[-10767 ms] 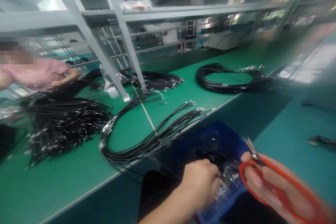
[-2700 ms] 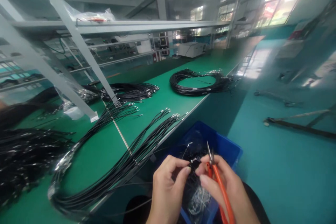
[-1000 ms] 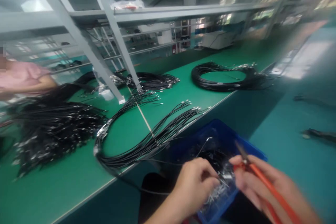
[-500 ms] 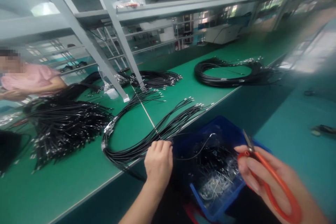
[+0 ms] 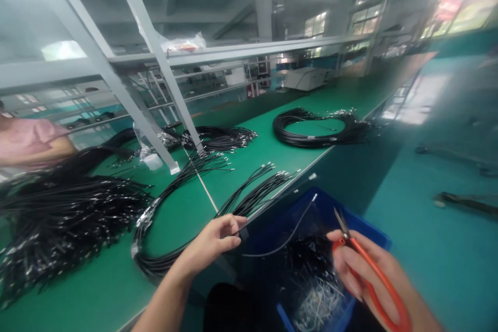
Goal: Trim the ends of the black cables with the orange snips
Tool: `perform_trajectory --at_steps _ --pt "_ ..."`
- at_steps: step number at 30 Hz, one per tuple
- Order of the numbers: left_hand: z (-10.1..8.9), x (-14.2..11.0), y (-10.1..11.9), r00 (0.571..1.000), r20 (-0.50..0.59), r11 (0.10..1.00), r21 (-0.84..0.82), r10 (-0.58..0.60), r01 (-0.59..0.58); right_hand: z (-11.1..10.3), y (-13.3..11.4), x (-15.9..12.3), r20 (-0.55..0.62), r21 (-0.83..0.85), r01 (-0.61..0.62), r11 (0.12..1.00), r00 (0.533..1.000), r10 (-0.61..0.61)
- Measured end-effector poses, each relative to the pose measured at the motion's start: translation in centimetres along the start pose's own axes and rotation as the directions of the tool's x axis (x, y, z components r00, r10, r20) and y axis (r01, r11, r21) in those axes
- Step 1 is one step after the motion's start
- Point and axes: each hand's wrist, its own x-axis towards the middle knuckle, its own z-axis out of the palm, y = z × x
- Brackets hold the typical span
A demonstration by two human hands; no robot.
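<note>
My left hand (image 5: pixel 220 238) is at the table edge, fingers curled round a thin black cable whose strand shows at the fingertips. Beside and beneath it lies a looped bundle of black cables (image 5: pixel 155 259), tied with clear wrap, its metal-tipped ends spread over the green table. In my right hand (image 5: pixel 369 264) are orange-handled scissors (image 5: pixel 383 290), their blades pointing up and nearly together. Between my hands, lower down, stands a blue bin (image 5: pixel 369 225) with black scraps and clear plastic pieces (image 5: pixel 317 303) inside. A thin pale-tipped cable (image 5: pixel 291 233) arcs over the bin.
A large heap of black cables (image 5: pixel 78 218) covers the left of the green table (image 5: pixel 249 158). Farther along lies another coil (image 5: pixel 311 141). Grey shelf posts (image 5: pixel 167 72) rise from the table. A person in a pink top (image 5: pixel 35 140) is at the far left.
My left hand has turned and shifted left and slightly down, its thumb now showing. My right hand with the scissors has moved left and a little down in view. The camera has tilted up.
</note>
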Motion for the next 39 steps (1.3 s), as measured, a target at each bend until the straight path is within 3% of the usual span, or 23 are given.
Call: perform_trajectory --at_steps 2,5,8,13,17,20,23,27,32,39 --pt "0.1 0.7 0.1 0.998 0.060 0.990 -0.141 0.007 0.001 -0.1 0.3 0.2 -0.007 0.013 0.009 1.000 1.000 -0.009" --pt "1.5 2.0 0.6 0.998 0.061 0.993 -0.121 0.024 -0.016 -0.1 0.5 0.3 -0.044 0.044 0.056 0.997 0.998 -0.054" --pt "4.2 3.1 2.1 0.998 0.021 0.995 -0.083 0.062 -0.060 0.2 0.0 0.0 -0.127 0.059 0.140 0.988 0.983 -0.132" --pt "9.3 3.4 5.0 0.989 -0.085 0.992 0.009 0.125 -0.125 1.0 -0.2 -0.4 -0.248 0.055 0.140 0.989 0.961 -0.122" --pt "11.4 2.4 5.7 0.961 -0.154 0.952 0.238 0.231 -0.191 1.8 0.7 0.7 -0.270 0.173 0.160 0.972 0.957 -0.109" --pt "12.0 1.8 5.6 0.964 -0.111 0.927 0.319 0.243 -0.198 2.8 1.0 1.5 -0.238 0.187 0.240 0.952 0.952 -0.193" --pt "12.0 2.0 5.4 0.965 -0.098 0.936 0.284 0.243 -0.207 3.7 0.7 2.0 -0.236 0.132 0.284 0.950 0.940 -0.248" --pt "12.0 2.8 5.3 0.964 -0.131 0.937 0.296 0.233 -0.186 4.1 0.0 2.2 -0.316 0.074 0.345 0.936 0.898 -0.306" --pt "12.6 2.8 5.5 0.983 -0.079 0.980 0.129 0.164 -0.153 3.6 -0.2 1.7 -0.292 0.072 0.324 0.943 0.911 -0.291" --pt "13.2 2.6 5.5 0.986 -0.136 0.995 -0.015 0.094 -0.097 3.4 0.0 1.5 -0.291 0.193 0.306 0.932 0.925 -0.243"
